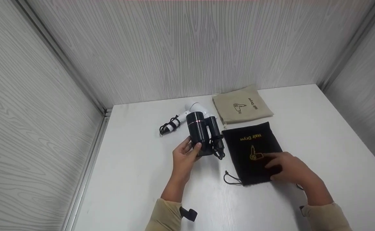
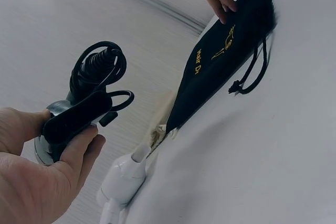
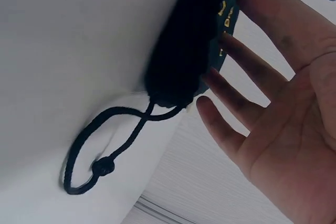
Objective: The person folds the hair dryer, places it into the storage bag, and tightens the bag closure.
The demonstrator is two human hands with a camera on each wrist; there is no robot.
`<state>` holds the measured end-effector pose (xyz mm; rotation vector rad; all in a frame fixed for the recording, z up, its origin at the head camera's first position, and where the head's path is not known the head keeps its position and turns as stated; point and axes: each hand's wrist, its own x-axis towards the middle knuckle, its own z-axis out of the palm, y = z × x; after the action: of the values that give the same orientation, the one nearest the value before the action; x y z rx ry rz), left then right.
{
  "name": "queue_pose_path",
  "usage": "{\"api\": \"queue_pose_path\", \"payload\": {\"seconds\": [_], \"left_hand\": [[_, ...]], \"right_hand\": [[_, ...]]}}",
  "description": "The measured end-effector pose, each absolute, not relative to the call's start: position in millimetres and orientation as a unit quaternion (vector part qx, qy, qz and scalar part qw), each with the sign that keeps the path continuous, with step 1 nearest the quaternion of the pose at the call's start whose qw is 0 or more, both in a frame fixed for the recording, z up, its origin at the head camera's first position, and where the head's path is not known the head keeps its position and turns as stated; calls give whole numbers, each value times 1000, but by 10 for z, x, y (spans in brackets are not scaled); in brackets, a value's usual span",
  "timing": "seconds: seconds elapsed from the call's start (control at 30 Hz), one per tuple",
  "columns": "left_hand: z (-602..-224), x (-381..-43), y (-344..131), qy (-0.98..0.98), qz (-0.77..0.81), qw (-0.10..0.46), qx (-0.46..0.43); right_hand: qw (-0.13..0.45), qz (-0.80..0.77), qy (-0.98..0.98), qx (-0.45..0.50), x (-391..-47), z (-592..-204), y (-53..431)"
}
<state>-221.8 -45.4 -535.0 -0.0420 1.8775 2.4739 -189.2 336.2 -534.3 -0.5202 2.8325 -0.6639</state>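
Black pouch (image 1: 247, 144) beneath, the right hand (image 1: 287, 168) was spread; the left hand (image 1: 184, 157) gripped a dryer (image 1: 198, 130) whose cord (image 1: 219, 148) seemed snag-prone.

At centre, the black dryer (image 1: 196, 130) looks like glossy plastic, the white dryer (image 1: 201, 108) smooth plastic. Right of centre, the black pouch (image 1: 243, 144) and beige pouch (image 1: 242, 104) are matt cloth. The smooth desk (image 1: 136, 160) shines faintly; the upper wall (image 1: 174, 48) looks wood-grained.
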Motion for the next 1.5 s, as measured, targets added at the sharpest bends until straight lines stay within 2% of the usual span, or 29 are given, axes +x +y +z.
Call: {"api": "queue_pose_path", "payload": {"seconds": [0.43, 0.53, 0.93, 1.1, 1.3, 1.5], "left_hand": [[-5373, -2226, -420, 601, 798, 21, -23], [-5379, -2230, -411, 599, 800, 25, -23], [-5324, -2175, -359, 591, 805, 47, -2], [-5279, -2121, -322, 595, 800, 74, 19], [-5218, -2029, -294, 603, 783, 124, 88], [-5180, -1972, -236, 603, 770, 160, 135]], "right_hand": [[139, -225, 957, -120, -1870, -5401, 3368], [134, -249, 952, -115, -1876, -5383, 3368], [-53, -344, 927, -141, -2036, -5264, 3229], [-88, -397, 906, -121, -2158, -5188, 3159], [-133, -435, 886, -87, -2277, -5130, 3090], [-151, -429, 890, -32, -2387, -5086, 3007]]}}
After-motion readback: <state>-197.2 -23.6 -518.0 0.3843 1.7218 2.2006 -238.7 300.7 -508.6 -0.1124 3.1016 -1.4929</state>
